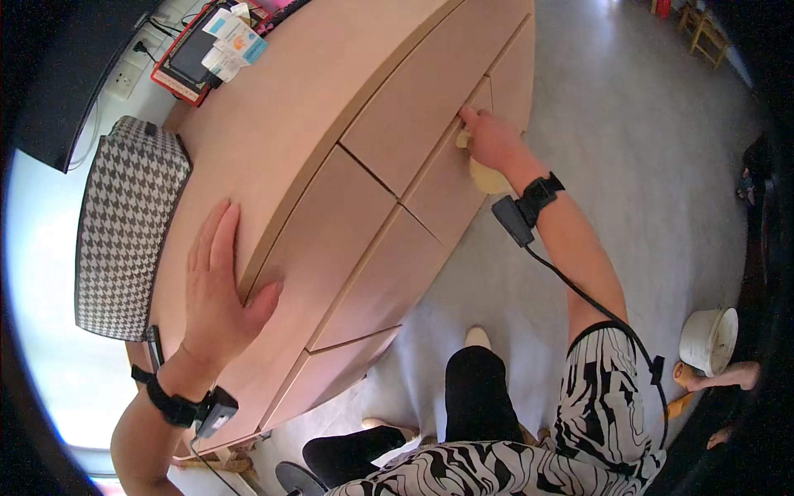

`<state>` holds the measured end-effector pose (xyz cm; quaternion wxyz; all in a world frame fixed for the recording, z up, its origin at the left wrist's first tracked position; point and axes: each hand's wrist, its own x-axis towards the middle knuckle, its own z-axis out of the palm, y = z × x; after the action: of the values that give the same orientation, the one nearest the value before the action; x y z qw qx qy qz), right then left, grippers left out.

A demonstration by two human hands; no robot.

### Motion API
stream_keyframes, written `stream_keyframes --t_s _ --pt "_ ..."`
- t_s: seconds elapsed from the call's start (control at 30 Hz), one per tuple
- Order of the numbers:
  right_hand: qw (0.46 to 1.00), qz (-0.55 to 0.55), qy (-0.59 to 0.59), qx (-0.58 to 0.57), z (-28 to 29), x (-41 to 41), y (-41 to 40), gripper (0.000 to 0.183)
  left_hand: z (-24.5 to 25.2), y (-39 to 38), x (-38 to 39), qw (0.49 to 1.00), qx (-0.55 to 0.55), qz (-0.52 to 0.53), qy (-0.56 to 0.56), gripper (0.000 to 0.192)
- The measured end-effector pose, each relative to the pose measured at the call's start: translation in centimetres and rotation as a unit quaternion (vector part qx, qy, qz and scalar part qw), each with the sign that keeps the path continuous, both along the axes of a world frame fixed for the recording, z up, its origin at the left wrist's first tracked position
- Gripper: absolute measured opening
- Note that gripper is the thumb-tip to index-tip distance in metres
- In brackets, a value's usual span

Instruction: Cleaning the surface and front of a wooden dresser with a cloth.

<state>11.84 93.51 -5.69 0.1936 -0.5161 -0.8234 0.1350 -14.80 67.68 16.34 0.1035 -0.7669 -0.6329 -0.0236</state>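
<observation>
My left hand rests on the top edge of a light wood-toned cabinet, fingers spread flat on the top and the thumb over the front edge. My right hand is at the cabinet's front, its fingertips at the gap between an upper drawer front and a lower one. A pale yellow cloth hangs below this hand, partly hidden by it, and it appears to be held in the fingers. Both wrists wear black straps with small cabled devices.
A houndstooth fabric cover stands at the cabinet's back, near a dark screen. White boxes lie by a red-framed item. On the floor at right are a white bucket and another person's foot; wooden stools stand farther off.
</observation>
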Motion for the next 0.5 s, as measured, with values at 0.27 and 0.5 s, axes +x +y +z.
stream_keyframes --t_s 0.27,0.5 --pt "0.943 -0.206 0.245 0.095 -0.2 3.2 7.4 0.030 0.3 0.0 0.5 1.000 -0.017 -0.005 0.024 0.088" --pt "0.965 -0.087 0.156 0.191 -2.4 0.6 4.4 0.037 0.8 0.0 0.9 0.999 -0.008 -0.011 0.050 0.086"
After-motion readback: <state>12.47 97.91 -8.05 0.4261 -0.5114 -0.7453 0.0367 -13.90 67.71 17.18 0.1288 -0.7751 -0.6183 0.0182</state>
